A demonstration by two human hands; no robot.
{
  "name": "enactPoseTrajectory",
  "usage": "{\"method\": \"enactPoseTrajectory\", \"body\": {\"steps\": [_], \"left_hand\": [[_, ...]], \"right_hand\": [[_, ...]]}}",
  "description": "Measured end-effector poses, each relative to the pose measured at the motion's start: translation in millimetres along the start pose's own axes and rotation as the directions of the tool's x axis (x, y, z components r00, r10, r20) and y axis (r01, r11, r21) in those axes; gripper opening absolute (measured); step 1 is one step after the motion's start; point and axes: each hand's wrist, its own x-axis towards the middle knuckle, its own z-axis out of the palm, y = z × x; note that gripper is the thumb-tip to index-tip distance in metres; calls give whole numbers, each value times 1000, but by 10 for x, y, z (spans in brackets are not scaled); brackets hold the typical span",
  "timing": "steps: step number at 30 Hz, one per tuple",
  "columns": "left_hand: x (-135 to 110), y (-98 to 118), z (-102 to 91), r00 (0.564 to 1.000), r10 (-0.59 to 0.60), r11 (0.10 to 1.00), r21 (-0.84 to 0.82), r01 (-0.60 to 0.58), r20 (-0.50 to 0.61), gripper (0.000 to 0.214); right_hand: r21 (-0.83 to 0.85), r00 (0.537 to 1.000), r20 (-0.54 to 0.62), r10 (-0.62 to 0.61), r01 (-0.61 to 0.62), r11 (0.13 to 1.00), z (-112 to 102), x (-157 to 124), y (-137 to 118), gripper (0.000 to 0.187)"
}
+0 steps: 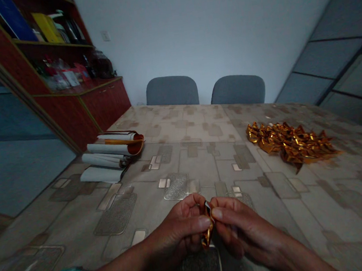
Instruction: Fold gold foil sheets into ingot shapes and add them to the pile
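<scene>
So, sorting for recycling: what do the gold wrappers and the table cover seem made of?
The gold wrappers look like thin metallised foil or film: glossy, with crisp creases catching light. The table cover looks like printed vinyl sheeting, probably, given its soft sheen.

**Item 1:** twisted gold foil piece [207,233]. Narrow, creased strip with a bright, reflective gold surface; dark, glossy section at the upper end. Stands nearly upright, with a slight tilt, pinched between the fingertips [202,223] of the left hand [176,233] and the fingertips [214,214] of the right hand [242,229]. Partly hidden by the fingers.

**Item 2:** heap of crumpled gold foil pieces [290,144]. Many creased, pointed pieces, overlapping in one loose, elongated mass; amber-gold sheen throughout. Lies flat on the patterned tablecloth [214,162], forward of the hands and to their right, well apart from them. Individual pieces are hard to count.
</scene>
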Motion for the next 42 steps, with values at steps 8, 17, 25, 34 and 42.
{"method": "enactPoseTrajectory", "body": {"steps": [8, 17, 25, 34, 42], "left_hand": [[17, -6, 35, 993, 15, 1000, -2, -16, -116, 45], [-3, 2, 46, 995, -1, 1000, 19, 3, -99, 41], [-25, 59, 61, 999, 9, 1000, -9, -10, -42, 40], [8, 17, 18, 999, 14, 1000, -24, -15, -30, 44], [-12, 60, 34, 1000, -8, 1000, -29, 8, -10, 42]], "right_hand": [[-5, 1000, -11, 21, -21, 1000, -23, 12, 12, 30], [-6, 999, -14, 36, -36, 999, -11, 22, 10, 33], [-9, 998, -62, 23, -24, 1000, 14, -5, -58, 34], [-13, 998, -62, 16, -17, 1000, 2, 10, -38, 34], [11, 999, -38, 7, -7, 1000, 28, -8, -68, 31]]}}
